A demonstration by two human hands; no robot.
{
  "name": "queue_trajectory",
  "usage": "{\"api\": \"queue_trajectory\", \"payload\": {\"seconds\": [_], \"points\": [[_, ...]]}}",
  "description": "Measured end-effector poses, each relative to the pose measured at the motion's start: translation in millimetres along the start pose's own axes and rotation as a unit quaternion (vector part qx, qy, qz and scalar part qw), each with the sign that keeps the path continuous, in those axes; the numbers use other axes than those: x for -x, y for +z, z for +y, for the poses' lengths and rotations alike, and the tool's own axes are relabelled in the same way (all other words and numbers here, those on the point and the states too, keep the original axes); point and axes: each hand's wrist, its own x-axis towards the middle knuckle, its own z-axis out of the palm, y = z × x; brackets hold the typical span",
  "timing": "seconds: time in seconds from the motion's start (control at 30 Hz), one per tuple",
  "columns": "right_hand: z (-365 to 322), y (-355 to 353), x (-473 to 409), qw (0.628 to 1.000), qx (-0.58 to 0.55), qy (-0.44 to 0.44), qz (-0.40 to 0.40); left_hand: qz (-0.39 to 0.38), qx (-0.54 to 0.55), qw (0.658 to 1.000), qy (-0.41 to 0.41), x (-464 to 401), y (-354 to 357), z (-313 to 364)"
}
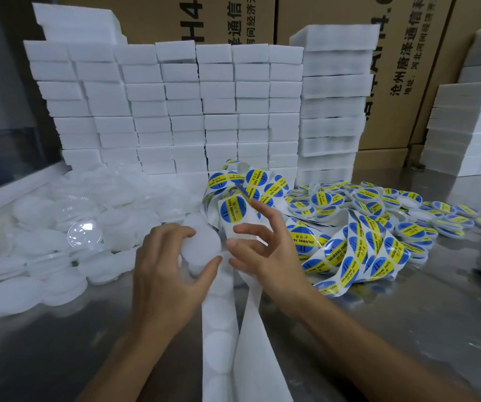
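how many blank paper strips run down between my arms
2. One strip, with round peeled patches, runs below the left hand gripping a white disc; the other strip lies right of it, under the right hand. Upper ends hidden.

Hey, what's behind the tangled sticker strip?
Stacked white foam blocks, with cardboard boxes beyond them. The sticker strip hides the lowest blocks' fronts.

Head-worn view, facing forward-down, close over steel table (59, 358)
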Motion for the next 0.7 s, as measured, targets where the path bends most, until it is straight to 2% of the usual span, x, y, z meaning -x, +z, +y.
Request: {"api": "queue_trajectory", "payload": {"seconds": [0.17,0.23,0.27,0.3,0.37,0.43,0.57,0.7], "points": [[2,2,2,0.999,0.018,-0.03,-0.016,-0.008,0.015,0.999,0.049,2,0,18],[1,-1,1,1.0,0.019,-0.021,-0.009,-0.012,0.069,0.998,0.007,1,1,19],[1,-2,0,1.0,0.017,-0.014,-0.004,-0.01,0.124,0.991,-0.055,0,2,20],[1,-3,-1,1.0,0.012,-0.008,0.002,-0.011,0.195,0.971,-0.141,-1,2,22],[2,-4,-3,1.0,0.003,-0.001,0.014,-0.033,0.341,0.886,-0.312,-3,3,25],[2,-4,-3,1.0,0.005,0.002,0.016,-0.052,0.414,0.813,-0.405,-3,4,23],[1,-1,-1,0.999,-0.013,0.016,0.042,-0.038,0.498,0.714,-0.491,-4,2,21],[-4,-3,-5,0.989,-0.075,0.056,0.111,-0.009,0.512,0.675,-0.532,-6,0,14]]}}
